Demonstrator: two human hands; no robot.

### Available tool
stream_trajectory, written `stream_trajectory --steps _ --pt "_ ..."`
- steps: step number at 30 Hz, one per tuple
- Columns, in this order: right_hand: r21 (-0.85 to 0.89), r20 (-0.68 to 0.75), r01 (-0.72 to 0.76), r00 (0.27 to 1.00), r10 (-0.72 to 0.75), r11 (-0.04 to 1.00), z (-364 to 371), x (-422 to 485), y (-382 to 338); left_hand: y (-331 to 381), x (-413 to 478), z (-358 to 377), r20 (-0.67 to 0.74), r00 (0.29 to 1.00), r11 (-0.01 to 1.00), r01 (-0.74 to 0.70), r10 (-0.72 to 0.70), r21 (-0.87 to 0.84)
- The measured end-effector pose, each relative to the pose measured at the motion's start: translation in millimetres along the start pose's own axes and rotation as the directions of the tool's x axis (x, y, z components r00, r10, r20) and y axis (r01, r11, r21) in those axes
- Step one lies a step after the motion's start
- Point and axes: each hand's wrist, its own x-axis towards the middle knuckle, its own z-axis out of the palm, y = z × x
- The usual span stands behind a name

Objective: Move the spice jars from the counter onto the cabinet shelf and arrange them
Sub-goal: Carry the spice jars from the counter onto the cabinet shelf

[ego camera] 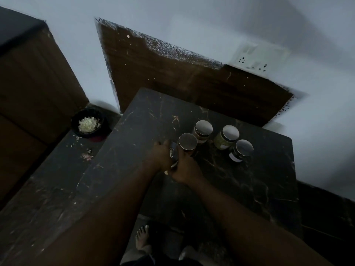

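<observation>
Both hands [174, 162] clasp one jar [173, 153] between their fingers; tilting it risks toppling the adjacent jar [187, 142] on the surface [249, 179].

I am looking at a home kitchen. A dark stone counter [240, 179] holds jars [203, 131] near its back edge. A bowl [87, 124] of chopped food sits in the corner by a wood cabinet [34, 89]. A wall socket [257, 58] is above.

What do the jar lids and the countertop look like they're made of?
Jar lids: probably brushed metal, going by the flat discs with a dull grey sheen; coated plastic is possible. Countertop: looks like polished dark stone, likely marble, given the pale veins and soft reflections.
</observation>
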Motion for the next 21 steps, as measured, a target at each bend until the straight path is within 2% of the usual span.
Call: stream_trajectory --steps 7,13,17,21 --pt "0.001 -0.099 -0.022 0.995 0.022 1.000 14.4 4.0 -10.0 -4.4 0.1 -8.5 0.057 0.998 0.990 0.045 -0.037 -0.131" --pt "-0.067 -0.224 0.002 0.974 -0.017 0.998 6.6 -1.6 -30.8 -7.8 -4.1 -27.5 0.022 0.999 0.991 0.036 -0.033 -0.132" --pt "-0.073 -0.331 0.065 0.940 -0.086 0.995 -16.6 -4.0 -51.3 -7.3 -4.2 -64.8 -0.040 0.999 0.978 0.022 -0.032 -0.209" --pt "-0.070 -0.441 0.140 0.884 -0.157 0.988 -58.4 -9.0 -79.0 10.1 -12.9 -115.1 -0.227 0.968 0.973 -0.147 0.104 -0.178"
